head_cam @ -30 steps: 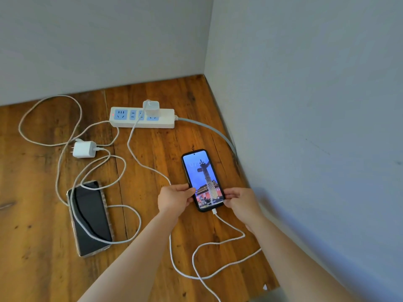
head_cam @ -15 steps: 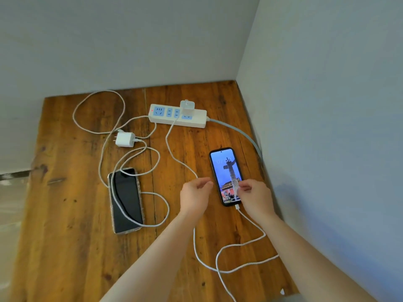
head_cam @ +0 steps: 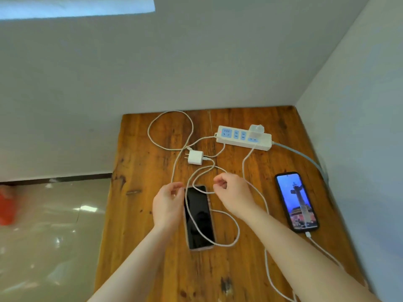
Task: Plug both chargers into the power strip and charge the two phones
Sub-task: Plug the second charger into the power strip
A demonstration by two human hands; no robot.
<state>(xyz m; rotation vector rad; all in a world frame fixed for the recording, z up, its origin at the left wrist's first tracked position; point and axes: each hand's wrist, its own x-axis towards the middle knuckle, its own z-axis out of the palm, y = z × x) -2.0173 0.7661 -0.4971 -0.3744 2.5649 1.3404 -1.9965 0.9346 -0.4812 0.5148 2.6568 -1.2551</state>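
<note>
A white power strip [head_cam: 265,145] lies at the back of the wooden table [head_cam: 141,236] with one white charger [head_cam: 256,130] plugged into it. That charger's cable runs to a lit phone [head_cam: 296,202] at the right. A second white charger [head_cam: 195,157] lies unplugged left of the strip. Its white cable [head_cam: 237,231] loops over a dark-screened phone [head_cam: 199,216]. My left hand [head_cam: 166,205] hovers with curled fingers at this phone's top left corner, over the cable. My right hand [head_cam: 232,192] pinches the cable loop just above the phone.
Grey walls close the table in at the back and right [head_cam: 359,127]. The strip's grey lead [head_cam: 305,156] runs along the right wall. The table's left edge drops to a shiny tiled floor [head_cam: 54,236], where something orange [head_cam: 6,205] stands.
Both hands have left the lit phone and moved left to the dark phone and its looped cable. The camera has swung left and up with them.
</note>
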